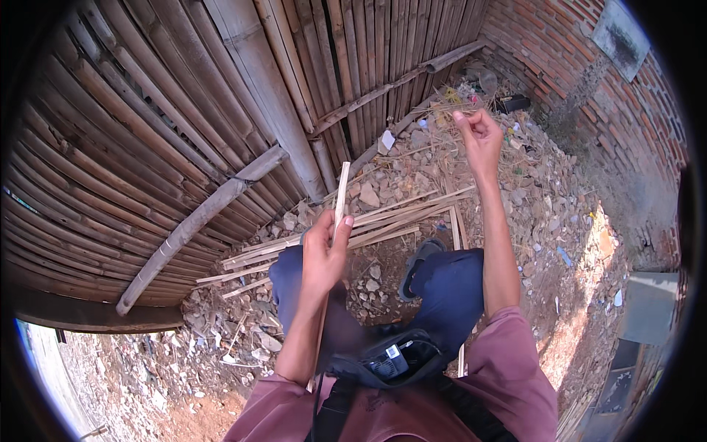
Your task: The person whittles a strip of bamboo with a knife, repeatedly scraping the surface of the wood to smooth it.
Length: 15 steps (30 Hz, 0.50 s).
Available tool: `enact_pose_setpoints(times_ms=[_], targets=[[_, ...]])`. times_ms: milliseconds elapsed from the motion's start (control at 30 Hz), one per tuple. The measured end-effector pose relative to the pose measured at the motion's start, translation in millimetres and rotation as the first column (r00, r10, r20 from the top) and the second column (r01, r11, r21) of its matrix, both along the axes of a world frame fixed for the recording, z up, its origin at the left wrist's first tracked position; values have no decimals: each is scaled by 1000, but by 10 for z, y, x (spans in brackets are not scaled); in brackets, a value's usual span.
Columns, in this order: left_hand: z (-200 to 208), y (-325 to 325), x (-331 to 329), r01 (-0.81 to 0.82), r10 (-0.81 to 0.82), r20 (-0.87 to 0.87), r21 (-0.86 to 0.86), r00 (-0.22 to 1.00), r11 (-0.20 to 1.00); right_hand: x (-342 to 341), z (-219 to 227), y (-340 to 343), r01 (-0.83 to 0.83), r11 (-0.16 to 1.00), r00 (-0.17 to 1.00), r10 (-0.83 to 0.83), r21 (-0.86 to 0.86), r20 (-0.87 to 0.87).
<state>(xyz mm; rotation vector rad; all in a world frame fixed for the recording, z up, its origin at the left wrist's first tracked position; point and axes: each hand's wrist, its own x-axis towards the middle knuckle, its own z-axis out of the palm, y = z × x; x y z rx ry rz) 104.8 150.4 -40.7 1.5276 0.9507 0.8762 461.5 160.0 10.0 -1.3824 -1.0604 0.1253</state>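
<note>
My left hand [324,247] is wrapped round a pale wooden or bamboo strip [343,188], its upper end sticking up past my thumb. The strip runs down along my forearm toward my lap. My right hand [482,144] is raised ahead and to the right, thumb and fingers drawn together in a pinch. Whatever is between those fingertips, if anything, is too thin to make out against the litter behind. Past my knees, several similar strips [401,217] lie in a loose pile on the stony ground.
A bamboo slat wall [169,110] with a thick bamboo post [269,96] rises at the left and ahead. A brick wall [545,44] stands at the far right. Rubble [523,184] covers the ground, with a dark box [512,103] in the corner. An open black pouch [390,361] sits at my waist.
</note>
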Motion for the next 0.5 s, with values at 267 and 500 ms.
enact_pose_setpoints(times_ms=[267, 500], targets=[[110, -23, 108, 237, -162, 257, -294, 953, 926, -787, -176, -212, -357, 932, 931, 361, -66, 57], [116, -48, 102, 244, -191, 233, -224, 953, 943, -1404, -37, -299, -481, 855, 833, 514, -191, 204]])
